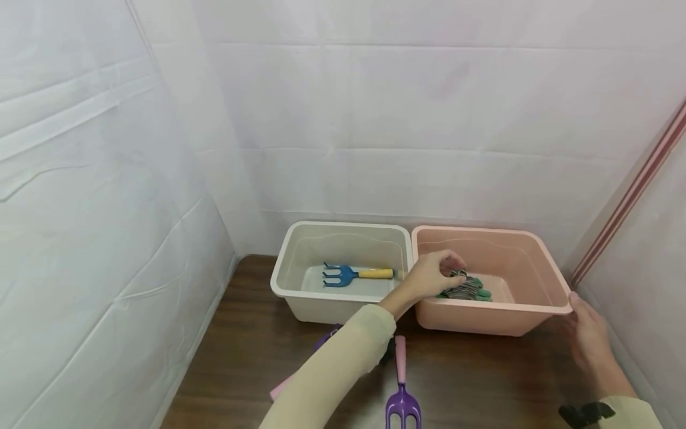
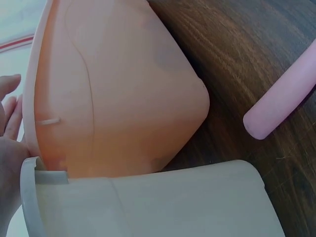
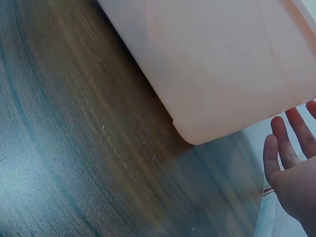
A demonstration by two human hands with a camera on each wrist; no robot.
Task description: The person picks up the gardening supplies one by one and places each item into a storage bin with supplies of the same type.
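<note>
My left hand (image 1: 435, 273) reaches over the front wall of the pink bin (image 1: 482, 305) and pinches gardening gloves (image 1: 466, 288) lying inside. The gloves are green with a striped grey part; the hand partly covers them. In the left wrist view, the fingers (image 2: 15, 118) show above the bin's rim, while the gloves are hidden. At the bin's right front corner, my right hand (image 1: 588, 333) touches the rim. Its fingers (image 3: 279, 136) extend beside the outer wall, fairly straight, in the right wrist view.
Left of the pink bin stands a white bin (image 1: 327, 307) holding a blue hand cultivator (image 1: 348, 274) with a yellow handle. A purple hand fork (image 1: 402, 400) with a pink handle lies in front on the brown table (image 1: 225, 357). Another pink-handled tool (image 1: 280, 387) is mostly under the left forearm.
</note>
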